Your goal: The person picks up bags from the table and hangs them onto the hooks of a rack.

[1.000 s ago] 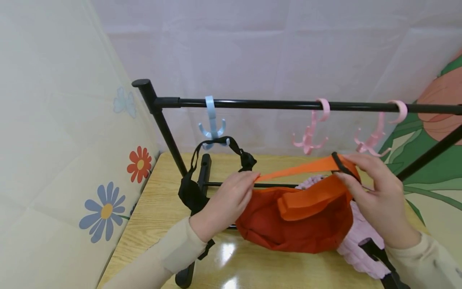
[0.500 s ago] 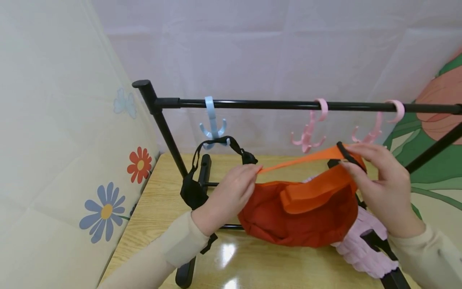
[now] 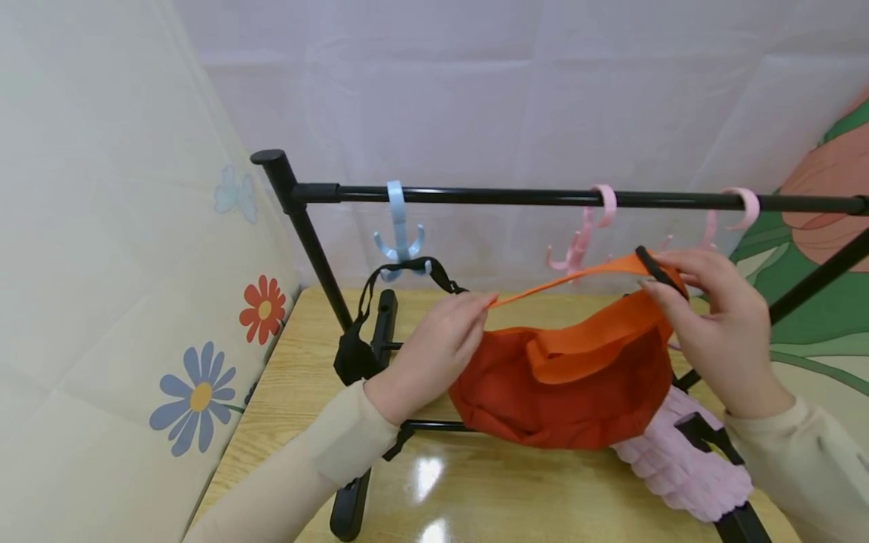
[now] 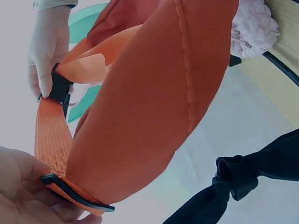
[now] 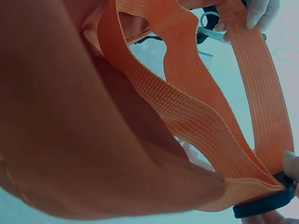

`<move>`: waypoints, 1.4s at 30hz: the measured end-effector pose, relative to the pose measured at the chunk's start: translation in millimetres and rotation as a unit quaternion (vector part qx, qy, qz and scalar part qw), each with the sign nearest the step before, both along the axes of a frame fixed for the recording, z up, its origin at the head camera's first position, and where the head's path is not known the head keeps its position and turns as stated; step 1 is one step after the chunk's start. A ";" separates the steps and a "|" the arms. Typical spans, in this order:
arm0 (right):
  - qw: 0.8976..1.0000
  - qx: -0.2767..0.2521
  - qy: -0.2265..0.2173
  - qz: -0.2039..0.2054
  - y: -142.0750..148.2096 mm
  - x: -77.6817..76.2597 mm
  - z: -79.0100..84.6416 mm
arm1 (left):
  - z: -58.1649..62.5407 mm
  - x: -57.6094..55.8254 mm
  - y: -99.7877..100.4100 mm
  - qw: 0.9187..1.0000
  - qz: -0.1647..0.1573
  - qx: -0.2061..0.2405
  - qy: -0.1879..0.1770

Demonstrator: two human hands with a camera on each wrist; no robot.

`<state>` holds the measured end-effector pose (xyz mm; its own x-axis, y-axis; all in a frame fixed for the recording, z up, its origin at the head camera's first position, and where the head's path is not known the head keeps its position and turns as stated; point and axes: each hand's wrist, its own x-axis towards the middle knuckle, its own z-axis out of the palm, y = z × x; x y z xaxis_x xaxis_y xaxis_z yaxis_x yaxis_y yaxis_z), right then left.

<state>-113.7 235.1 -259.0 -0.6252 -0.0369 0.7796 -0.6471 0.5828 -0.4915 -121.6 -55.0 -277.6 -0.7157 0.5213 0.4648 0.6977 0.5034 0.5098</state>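
The left hand (image 3: 431, 351) pinches one end of the flat orange webbing strap (image 5: 262, 88); the right hand (image 3: 723, 332) clamps its black plastic slider (image 3: 661, 271). The red-orange fabric bag (image 3: 570, 407) hangs between them, below the pink plastic hook (image 3: 578, 241) at its twelve o'clock. The step appears to be spreading the strap; the next move likely calls for keeping both grips firm. The strap hides that hook's lower prongs; the bag partly covers ruffled pink fabric (image 3: 692, 460) at its four o'clock.

I list: bag (image 3: 570, 415), red-orange; strap (image 5: 264, 88), bright orange, ribbed weave; buckle (image 4: 60, 86), black; rack (image 3: 475, 196), black; hooks (image 3: 399, 230), one light blue, two pink; cloth (image 3: 682, 467), pale pink; table (image 3: 292, 377), yellow wood grain; left backdrop (image 3: 102, 264), cream, red and blue flowers (image 3: 200, 397).
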 end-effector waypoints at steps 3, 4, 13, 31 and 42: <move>1.000 0.000 -0.007 -0.004 0.8 -2.4 0.1 | 0.7 -1.1 1.5 1.000 0.002 -0.002 -0.002; 1.000 0.000 -0.007 -0.006 1.2 -3.2 -0.1 | 0.9 -1.3 2.0 1.000 0.002 -0.003 -0.002; 1.000 -0.013 -0.006 -0.015 1.2 -11.6 -2.4 | 1.8 -2.5 4.7 1.000 0.012 -0.006 -0.008; 0.999 -0.005 -0.023 -0.035 -1.0 -21.7 -5.1 | 0.0 -7.0 7.1 0.999 0.025 -0.017 -0.018; 0.999 0.005 -0.020 -0.041 -3.8 -25.5 -6.7 | -2.9 -9.1 6.9 0.999 0.023 -0.018 -0.027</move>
